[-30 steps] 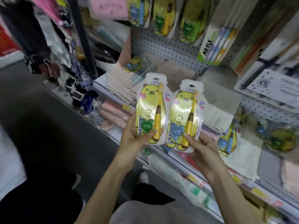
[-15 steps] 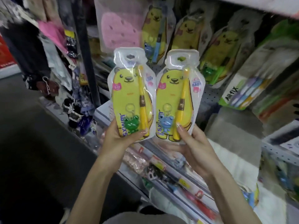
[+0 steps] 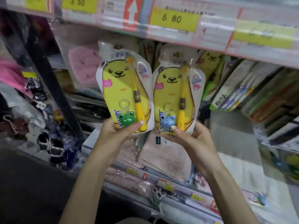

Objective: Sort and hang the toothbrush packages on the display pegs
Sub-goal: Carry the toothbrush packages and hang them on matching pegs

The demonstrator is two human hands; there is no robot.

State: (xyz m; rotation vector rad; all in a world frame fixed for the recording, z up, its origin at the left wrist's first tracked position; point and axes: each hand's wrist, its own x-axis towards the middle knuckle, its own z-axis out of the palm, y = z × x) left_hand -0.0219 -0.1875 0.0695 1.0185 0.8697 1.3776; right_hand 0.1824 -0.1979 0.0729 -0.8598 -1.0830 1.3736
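At its lower end green-frog package [image 3: 123,88] was gripped by left hand [image 3: 116,135], blue-frog package [image 3: 174,94] gripped likewise by right hand [image 3: 193,139], both were held upright, side by side, below shelf edge [image 3: 174,19], in front of hung packages [image 3: 210,65].

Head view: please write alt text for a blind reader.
The left hand holds a yellow bear toothbrush package with a green frog charm; beside it, the right hand holds a matching package with a blue charm, below a shop shelf.

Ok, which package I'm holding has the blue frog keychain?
The right package, held by the right hand: its frog charm is blue, the left package has a green one.
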